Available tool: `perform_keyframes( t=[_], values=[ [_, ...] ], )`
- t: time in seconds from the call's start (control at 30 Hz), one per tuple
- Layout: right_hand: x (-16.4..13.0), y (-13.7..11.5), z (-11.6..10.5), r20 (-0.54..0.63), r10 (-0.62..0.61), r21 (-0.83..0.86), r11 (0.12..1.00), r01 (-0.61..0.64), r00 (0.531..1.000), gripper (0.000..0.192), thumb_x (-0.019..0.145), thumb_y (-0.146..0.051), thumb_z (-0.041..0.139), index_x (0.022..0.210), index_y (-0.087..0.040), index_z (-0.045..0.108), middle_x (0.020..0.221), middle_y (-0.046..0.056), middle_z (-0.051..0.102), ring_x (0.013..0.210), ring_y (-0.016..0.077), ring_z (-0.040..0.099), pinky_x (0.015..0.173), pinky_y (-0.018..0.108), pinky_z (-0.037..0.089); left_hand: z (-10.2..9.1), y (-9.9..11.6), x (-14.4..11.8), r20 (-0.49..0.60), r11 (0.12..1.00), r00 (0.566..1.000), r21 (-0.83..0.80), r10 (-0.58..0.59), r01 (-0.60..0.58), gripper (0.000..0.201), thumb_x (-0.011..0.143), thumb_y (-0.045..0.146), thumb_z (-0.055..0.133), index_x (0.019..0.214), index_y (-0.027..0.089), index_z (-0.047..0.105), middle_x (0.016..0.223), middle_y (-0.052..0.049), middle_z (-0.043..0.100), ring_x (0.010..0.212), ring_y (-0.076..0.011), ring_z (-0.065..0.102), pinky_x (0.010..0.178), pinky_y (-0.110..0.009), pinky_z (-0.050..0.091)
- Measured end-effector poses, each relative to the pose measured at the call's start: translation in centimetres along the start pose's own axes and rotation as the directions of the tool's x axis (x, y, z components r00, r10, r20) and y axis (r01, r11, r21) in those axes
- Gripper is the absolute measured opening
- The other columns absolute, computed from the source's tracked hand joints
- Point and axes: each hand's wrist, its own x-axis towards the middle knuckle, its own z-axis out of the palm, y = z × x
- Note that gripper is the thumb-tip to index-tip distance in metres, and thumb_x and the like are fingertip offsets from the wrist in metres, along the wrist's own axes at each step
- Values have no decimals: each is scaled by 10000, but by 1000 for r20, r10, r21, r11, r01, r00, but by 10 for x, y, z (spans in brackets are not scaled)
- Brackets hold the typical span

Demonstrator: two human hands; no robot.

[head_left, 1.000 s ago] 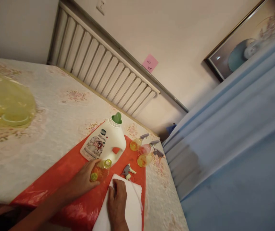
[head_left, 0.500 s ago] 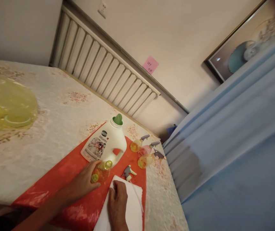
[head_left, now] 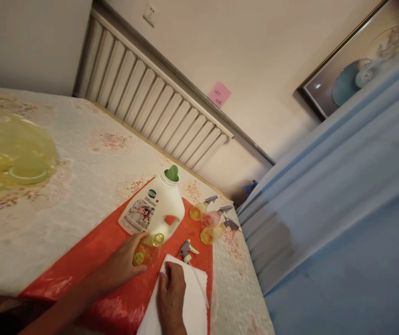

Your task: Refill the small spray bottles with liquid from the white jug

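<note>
- The fingers (head_left: 140, 242) of the left hand (head_left: 124, 265) are wrapping around a small orange bottle (head_left: 147, 250), which is standing open on the red plastic sheet (head_left: 91, 260).
- The right hand (head_left: 170, 295) is lying flat, fingers stretched out, on a white cloth (head_left: 194, 302) and is gripping nothing.
- A loose spray head (head_left: 186, 249) is lying just beside the cloth.
- A big white detergent jug (head_left: 154, 209) with a green cap is standing just behind the orange bottle.
- Three small spray bottles (head_left: 209, 221) are lying together at the far edge of the sheet.
- A flowered tablecloth (head_left: 81, 167) is covering the table.
</note>
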Motion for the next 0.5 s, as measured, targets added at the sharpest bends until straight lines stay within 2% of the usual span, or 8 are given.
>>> perform_keyframes(
  t=[0.37, 0.5],
  values=[
    [0, 0, -1, 37, 12, -4, 1000, -12, 999, 214, 888, -166, 510, 1071, -220, 608, 965, 75, 657, 878, 222, 635, 801, 359, 544, 1, -1, 1, -14, 1000, 999, 5, 29, -29, 680, 633, 173, 618, 1293, 178, 453, 1354, -130, 569, 1271, -321, 523, 1071, -441, 432],
    [0, 1, -1, 25, 2, -10, 1000, -1, 1000, 217, 872, -156, 524, 1058, -217, 616, 955, 74, 665, 869, 223, 639, 791, 348, 541, 2, -2, 1, -16, 999, 1000, 39, 17, -17, 681, 631, 186, 622, 1291, 214, 457, 1354, -101, 574, 1268, -299, 533, 1058, -410, 450]
  ],
)
